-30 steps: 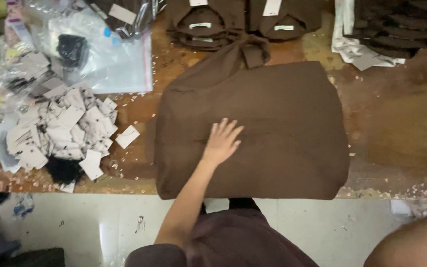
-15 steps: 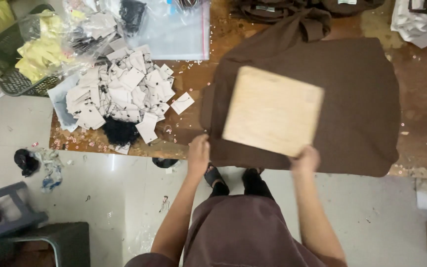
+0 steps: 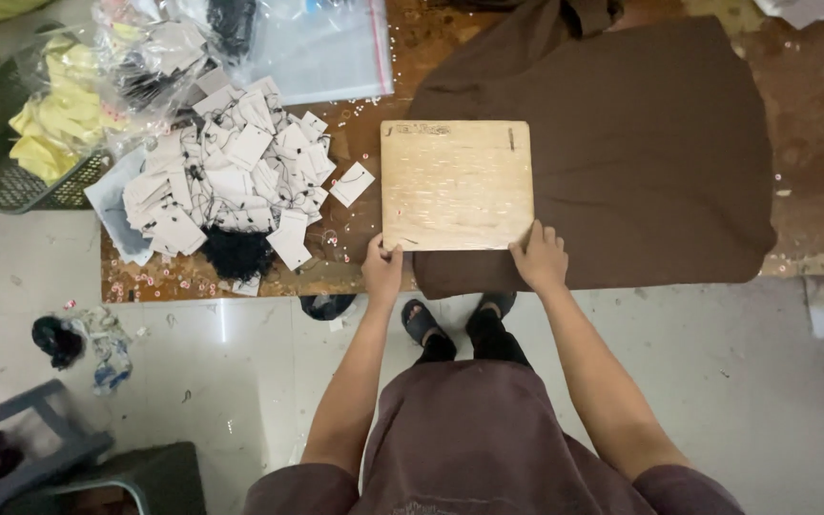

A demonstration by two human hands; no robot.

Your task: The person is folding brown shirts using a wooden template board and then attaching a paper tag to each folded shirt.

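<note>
On the table (image 3: 813, 143) before us lies a brown garment (image 3: 641, 143), spread flat, and over its left part we see a pale wooden board (image 3: 457, 185), square and lying level, its left edge reaching past the cloth onto the bare wood. We find both hands at the board's near edge. The left hand (image 3: 383, 270) grips the near left corner, thumb on top and the fingers curled under, so it is closed on the board. The right hand (image 3: 539, 257) is at the near right corner, fingers spread fairly wide and pressed flat, partly on the board's edge and partly on the garment just beside it; we cannot tell whether any finger goes underneath. Both forearms run up from the bottom of the view, over a brown shirt and dark sandalled feet on the pale floor (image 3: 774, 381). Left of the board, well apart from the hands, we see a heap of white paper tags (image 3: 231, 181) with strings, and a black tuft (image 3: 236, 256) at its near side. One loose tag (image 3: 352, 184) lies between the heap and the board. Beyond the heap lie clear plastic bags (image 3: 317, 48), and at the far left a dark basket (image 3: 11, 181) with yellow cloth (image 3: 50, 119) stands. A grey stool (image 3: 40, 448) shows at the lower left.
</note>
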